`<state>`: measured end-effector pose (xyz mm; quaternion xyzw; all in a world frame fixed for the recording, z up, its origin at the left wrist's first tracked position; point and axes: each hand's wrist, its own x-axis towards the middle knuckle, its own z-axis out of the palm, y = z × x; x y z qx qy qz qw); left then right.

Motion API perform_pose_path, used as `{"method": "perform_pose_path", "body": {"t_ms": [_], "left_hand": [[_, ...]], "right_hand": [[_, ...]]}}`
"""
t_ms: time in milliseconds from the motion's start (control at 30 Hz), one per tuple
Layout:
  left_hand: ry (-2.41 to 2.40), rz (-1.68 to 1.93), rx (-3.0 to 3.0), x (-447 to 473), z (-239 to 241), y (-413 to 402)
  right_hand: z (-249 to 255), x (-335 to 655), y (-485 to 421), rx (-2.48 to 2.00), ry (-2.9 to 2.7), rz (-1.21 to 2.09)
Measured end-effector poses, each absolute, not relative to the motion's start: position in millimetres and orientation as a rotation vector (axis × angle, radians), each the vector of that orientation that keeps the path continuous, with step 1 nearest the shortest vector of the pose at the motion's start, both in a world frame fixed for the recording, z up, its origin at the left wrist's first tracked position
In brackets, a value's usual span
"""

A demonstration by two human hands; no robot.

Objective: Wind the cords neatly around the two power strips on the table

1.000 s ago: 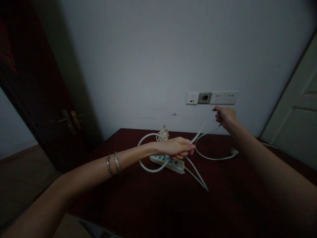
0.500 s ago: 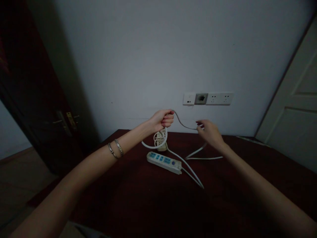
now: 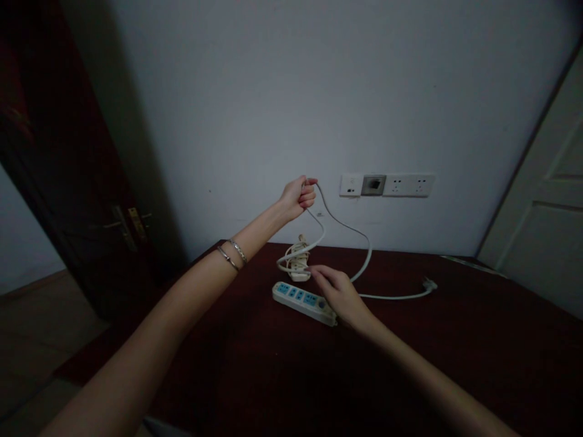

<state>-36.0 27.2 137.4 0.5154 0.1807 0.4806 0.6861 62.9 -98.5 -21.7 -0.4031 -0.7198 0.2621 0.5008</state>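
My left hand (image 3: 299,197) is raised in front of the wall, its fingers closed around a white power cord (image 3: 369,247). The cord hangs from this hand in loops. Lower down, the fingertips of my right hand (image 3: 340,295) are closed on a lower part of the same cord. A white power strip (image 3: 298,301) with blue socket faces lies on the table just left of the right hand. Behind it rests a second white power strip (image 3: 299,276) with its thin cord wound about it. The cord's plug (image 3: 429,285) lies at the right.
The dark red table (image 3: 255,370) stands against a pale wall (image 3: 255,109). Wall sockets (image 3: 387,185) sit above its back edge. A dark door (image 3: 64,200) with a handle is at the left, and a light panelled door (image 3: 542,212) at the right.
My left hand has risen with the cord. My right hand has come down and left, close to the power strips. The cord's loop hangs wider, and the plug now shows at the right.
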Motion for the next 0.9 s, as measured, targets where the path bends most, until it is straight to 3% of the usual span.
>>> {"method": "perform_pose_path", "body": {"t_ms": [300,500,900], "left_hand": [[0.675,1.363,1.223,-77.5,140.9,82.7],[0.741,1.414,1.175,-71.0,122.2,95.6],[0.611,1.318,1.126,-37.2,130.8,91.1]], "right_hand": [[-51.8,73.5,-189.7,-1.069,-2.209,0.535],[-38.5,74.0,-207.2,-1.041,-2.251,0.394],[-25.8,69.6,-183.6,-1.167,-2.355,0.844]]}}
